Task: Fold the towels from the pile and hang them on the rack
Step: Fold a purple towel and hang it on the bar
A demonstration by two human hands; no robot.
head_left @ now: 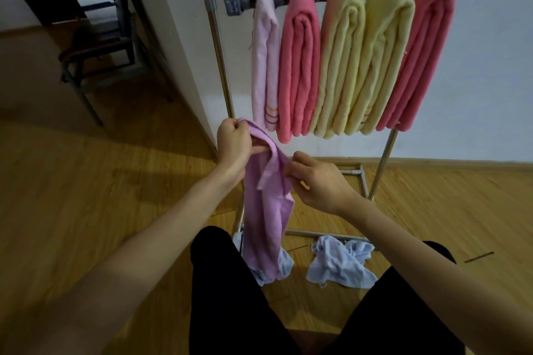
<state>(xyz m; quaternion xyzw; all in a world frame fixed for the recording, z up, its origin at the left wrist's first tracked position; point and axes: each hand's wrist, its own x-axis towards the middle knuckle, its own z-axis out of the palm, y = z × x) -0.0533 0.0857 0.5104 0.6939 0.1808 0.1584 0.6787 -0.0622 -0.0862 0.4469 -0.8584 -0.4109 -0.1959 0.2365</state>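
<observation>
Purple towel point(266, 210) is pinched by both hands, left hand point(233, 143) at top, right hand point(317, 181) at edge; 5 towels hung on rack point(215, 46).

Person's visible parts: two bare forearms, no sleeves in view up to the frame edge, so short-sleeved or sleeveless, can't tell which. Left hand point(233, 143) and right hand point(318, 181) bare: no gloves, rings, watch or wristband showing. Nails short as far as visible; picture too soft for finer detail. Legs in plain black trousers point(227, 291), matte fabric, no pattern, seams or logos readable. Both knees covered. Feet and torso out of view.
</observation>
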